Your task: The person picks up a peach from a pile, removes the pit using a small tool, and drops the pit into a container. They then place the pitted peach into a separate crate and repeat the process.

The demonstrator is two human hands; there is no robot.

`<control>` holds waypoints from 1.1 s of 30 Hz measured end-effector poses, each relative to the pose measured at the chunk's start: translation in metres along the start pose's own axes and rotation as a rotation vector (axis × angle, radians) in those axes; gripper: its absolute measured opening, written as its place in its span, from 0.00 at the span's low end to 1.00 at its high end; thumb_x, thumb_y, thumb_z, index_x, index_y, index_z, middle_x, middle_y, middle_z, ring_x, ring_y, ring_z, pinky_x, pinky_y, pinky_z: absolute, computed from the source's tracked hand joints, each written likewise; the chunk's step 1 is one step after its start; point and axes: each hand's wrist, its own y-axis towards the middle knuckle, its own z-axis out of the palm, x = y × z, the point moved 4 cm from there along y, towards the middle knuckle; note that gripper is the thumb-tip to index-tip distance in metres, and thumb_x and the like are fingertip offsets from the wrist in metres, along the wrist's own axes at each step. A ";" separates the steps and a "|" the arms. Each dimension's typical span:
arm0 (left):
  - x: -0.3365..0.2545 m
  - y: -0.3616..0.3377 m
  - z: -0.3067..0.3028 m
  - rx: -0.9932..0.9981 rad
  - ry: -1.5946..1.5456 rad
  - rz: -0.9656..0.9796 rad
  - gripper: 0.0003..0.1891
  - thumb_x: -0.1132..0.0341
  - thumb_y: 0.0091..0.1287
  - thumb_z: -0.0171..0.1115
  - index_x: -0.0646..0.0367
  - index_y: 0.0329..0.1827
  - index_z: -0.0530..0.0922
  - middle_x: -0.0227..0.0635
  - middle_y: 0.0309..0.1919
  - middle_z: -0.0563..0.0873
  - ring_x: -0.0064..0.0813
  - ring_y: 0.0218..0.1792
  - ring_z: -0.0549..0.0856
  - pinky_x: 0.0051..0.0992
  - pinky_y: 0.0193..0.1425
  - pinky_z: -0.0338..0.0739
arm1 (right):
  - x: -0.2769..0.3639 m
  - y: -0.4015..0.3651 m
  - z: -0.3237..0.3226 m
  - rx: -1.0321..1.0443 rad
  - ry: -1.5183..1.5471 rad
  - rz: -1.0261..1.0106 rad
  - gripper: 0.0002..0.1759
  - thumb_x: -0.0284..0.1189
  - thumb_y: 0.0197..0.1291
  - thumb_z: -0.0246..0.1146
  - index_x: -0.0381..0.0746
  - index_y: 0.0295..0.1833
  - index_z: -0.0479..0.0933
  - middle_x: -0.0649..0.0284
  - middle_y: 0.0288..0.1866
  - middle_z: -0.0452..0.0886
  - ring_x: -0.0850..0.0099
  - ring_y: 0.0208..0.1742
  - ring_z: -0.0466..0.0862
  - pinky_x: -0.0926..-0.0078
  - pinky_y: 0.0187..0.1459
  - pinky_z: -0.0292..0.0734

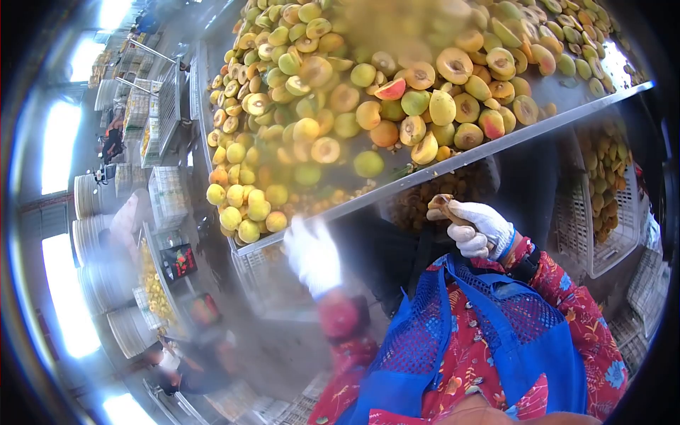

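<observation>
My left hand [313,256], in a white glove, hangs just off the near edge of the metal table [453,164], close to several whole yellow peaches [244,209]. Motion smears its fingers, and I cannot see whether it holds anything. Farther right, my right hand [478,230], also gloved in white, is closed around a small brown thing [440,206]; it may be a tool's handle or a piece of fruit. Halved peaches [453,65] with brown centres are heaped across the table. Part of the heap is blurred by a smudge on the view.
A white plastic crate [616,244] holding halved peaches stands at the right, below the table. More fruit [443,191] lies under the table's edge. On the left are stacked white tubs [91,244], another fruit-filled table [154,280] and a blurred person [173,365].
</observation>
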 end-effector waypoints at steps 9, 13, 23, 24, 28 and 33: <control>-0.122 0.068 0.076 0.350 -0.223 0.387 0.27 0.50 0.67 0.66 0.60 0.61 0.77 0.51 0.47 0.87 0.49 0.45 0.88 0.44 0.50 0.82 | 0.023 -0.007 -0.017 -0.410 -0.477 -0.214 0.09 0.42 0.81 0.53 0.54 0.57 0.71 0.69 0.21 0.70 0.84 0.10 0.60 0.84 0.10 0.54; -0.101 0.062 0.083 0.806 -1.386 0.126 0.26 0.60 0.67 0.58 0.65 0.66 0.73 0.52 0.47 0.88 0.38 0.33 0.90 0.27 0.33 0.83 | 0.030 -0.014 -0.032 -0.250 -0.364 -0.206 0.14 0.45 0.80 0.53 0.53 0.62 0.71 0.69 0.24 0.74 0.83 0.10 0.63 0.82 0.10 0.58; -0.107 -0.024 0.059 0.987 -1.926 -0.256 0.26 0.44 0.83 0.41 0.59 0.61 0.74 0.52 0.44 0.88 0.32 0.26 0.85 0.21 0.22 0.73 | 0.058 -0.007 -0.027 -0.601 -0.728 -0.452 0.23 0.47 0.75 0.55 0.35 0.50 0.74 0.67 0.23 0.75 0.78 0.11 0.71 0.77 0.11 0.67; -0.107 -0.027 0.059 0.948 -1.867 -0.186 0.27 0.42 0.83 0.40 0.58 0.61 0.74 0.47 0.42 0.88 0.26 0.23 0.82 0.18 0.20 0.69 | 0.054 -0.008 -0.025 -0.660 -0.862 -0.353 0.21 0.46 0.76 0.55 0.36 0.50 0.74 0.67 0.23 0.75 0.78 0.12 0.71 0.77 0.12 0.67; -0.107 -0.036 0.059 0.913 -1.761 -0.185 0.25 0.45 0.84 0.42 0.58 0.61 0.75 0.42 0.41 0.89 0.20 0.20 0.79 0.18 0.20 0.68 | 0.030 -0.022 0.004 -0.586 -1.533 -0.526 0.18 0.40 0.78 0.52 0.34 0.47 0.74 0.63 0.24 0.77 0.72 0.20 0.79 0.69 0.23 0.74; -0.111 -0.055 0.064 0.921 -1.791 -0.208 0.26 0.44 0.82 0.46 0.60 0.58 0.77 0.41 0.41 0.89 0.22 0.21 0.80 0.19 0.20 0.69 | 0.004 -0.028 0.052 -0.565 -1.769 -0.619 0.19 0.41 0.76 0.57 0.33 0.48 0.76 0.42 0.33 0.84 0.42 0.35 0.85 0.49 0.37 0.79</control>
